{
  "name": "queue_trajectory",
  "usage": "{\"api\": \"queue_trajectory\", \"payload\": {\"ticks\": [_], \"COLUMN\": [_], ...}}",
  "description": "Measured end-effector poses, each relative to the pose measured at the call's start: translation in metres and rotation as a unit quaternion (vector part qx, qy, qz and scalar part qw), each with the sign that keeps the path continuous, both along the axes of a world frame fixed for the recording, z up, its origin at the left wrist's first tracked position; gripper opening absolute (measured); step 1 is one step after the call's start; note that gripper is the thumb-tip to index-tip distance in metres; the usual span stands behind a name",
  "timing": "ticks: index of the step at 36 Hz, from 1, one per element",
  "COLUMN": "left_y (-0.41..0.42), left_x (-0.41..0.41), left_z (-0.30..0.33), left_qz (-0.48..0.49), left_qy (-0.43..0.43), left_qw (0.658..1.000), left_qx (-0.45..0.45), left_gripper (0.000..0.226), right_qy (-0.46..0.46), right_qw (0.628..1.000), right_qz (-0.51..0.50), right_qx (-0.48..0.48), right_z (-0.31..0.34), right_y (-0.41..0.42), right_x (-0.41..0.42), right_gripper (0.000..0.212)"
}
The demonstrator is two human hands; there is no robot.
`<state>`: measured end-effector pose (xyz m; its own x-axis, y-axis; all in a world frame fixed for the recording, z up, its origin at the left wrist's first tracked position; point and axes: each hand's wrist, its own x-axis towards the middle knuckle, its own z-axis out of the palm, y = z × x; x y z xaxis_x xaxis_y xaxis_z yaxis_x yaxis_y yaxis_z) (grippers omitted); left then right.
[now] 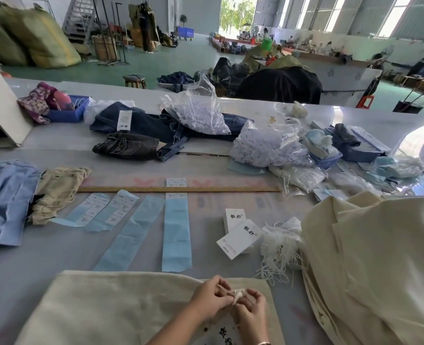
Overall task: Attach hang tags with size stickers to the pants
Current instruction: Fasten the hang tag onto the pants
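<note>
Both hands met over the cream pants (111, 310) spread flat on the near edge of the table (56, 257). The left hand (209, 298) had its fingers curled, pinching a bit of white string (238, 295) at the pants' upper edge. The right hand (252, 312) faced it, fingers bent and pinching the same string from the other side. A white hang tag (224, 334) with black lettering lay on the pants just below the hands, partly hidden by the right wrist.

Farther up the table, two stacks of the same tags (238, 235) sat beside a loose bundle of white strings (279, 250). Blue sticker strips (176, 230) lay in a row below a long wooden ruler (178, 189). A heap of cream pants (380, 257) filled the right side.
</note>
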<state>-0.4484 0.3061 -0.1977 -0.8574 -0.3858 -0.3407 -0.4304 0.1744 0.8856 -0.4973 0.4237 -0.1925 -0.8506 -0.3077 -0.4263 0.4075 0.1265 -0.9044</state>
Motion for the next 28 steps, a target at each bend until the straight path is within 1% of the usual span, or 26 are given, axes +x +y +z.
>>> {"api": "queue_trajectory", "payload": {"ticks": [2, 5, 7, 9, 12, 14, 17, 19, 22, 25, 28], "left_y": [0.003, 0.009, 0.012, 0.013, 0.015, 0.017, 0.019, 0.019, 0.021, 0.02, 0.018], "left_x": [0.001, 0.001, 0.001, 0.001, 0.001, 0.001, 0.0, 0.0, 0.001, 0.003, 0.007], "left_z": [0.001, 0.002, 0.001, -0.001, -0.002, -0.002, -0.003, -0.003, 0.001, 0.009, 0.021], "left_qz": [0.001, 0.016, 0.031, 0.047, 0.079, 0.11, 0.141, 0.149, 0.147, 0.12, 0.071], "left_qy": [0.009, 0.019, 0.023, 0.027, 0.034, 0.043, 0.055, 0.066, 0.085, 0.105, 0.116], "left_qw": [1.0, 1.0, 0.999, 0.998, 0.996, 0.993, 0.988, 0.986, 0.983, 0.981, 0.981], "left_qx": [-0.003, -0.008, -0.008, -0.013, -0.02, -0.013, 0.012, 0.04, 0.075, 0.111, 0.141], "left_gripper": [0.022, 0.024, 0.021, 0.014, 0.002, 0.008, 0.015, 0.015, 0.012, 0.007, 0.009], "right_qy": [0.014, 0.016, 0.019, 0.025, 0.004, -0.02, -0.068, -0.096, -0.169, -0.22, -0.242], "right_qw": [0.999, 0.998, 0.997, 0.996, 0.996, 0.998, 0.998, 0.995, 0.982, 0.962, 0.947], "right_qz": [0.026, 0.048, 0.058, 0.065, 0.067, 0.043, -0.002, -0.01, -0.002, -0.006, -0.014], "right_qx": [0.011, 0.029, 0.048, 0.061, 0.055, 0.048, 0.017, -0.01, -0.085, -0.158, -0.21], "right_z": [0.001, 0.005, 0.008, 0.012, 0.02, 0.025, 0.03, 0.036, 0.045, 0.052, 0.06], "right_y": [0.0, 0.001, 0.001, 0.002, 0.004, 0.007, 0.018, 0.026, 0.033, 0.035, 0.033], "right_x": [0.001, 0.003, 0.003, 0.003, 0.001, -0.002, -0.009, -0.012, -0.014, -0.018, -0.022], "right_gripper": [0.042, 0.041, 0.04, 0.04, 0.041, 0.04, 0.041, 0.041, 0.037, 0.034, 0.033]}}
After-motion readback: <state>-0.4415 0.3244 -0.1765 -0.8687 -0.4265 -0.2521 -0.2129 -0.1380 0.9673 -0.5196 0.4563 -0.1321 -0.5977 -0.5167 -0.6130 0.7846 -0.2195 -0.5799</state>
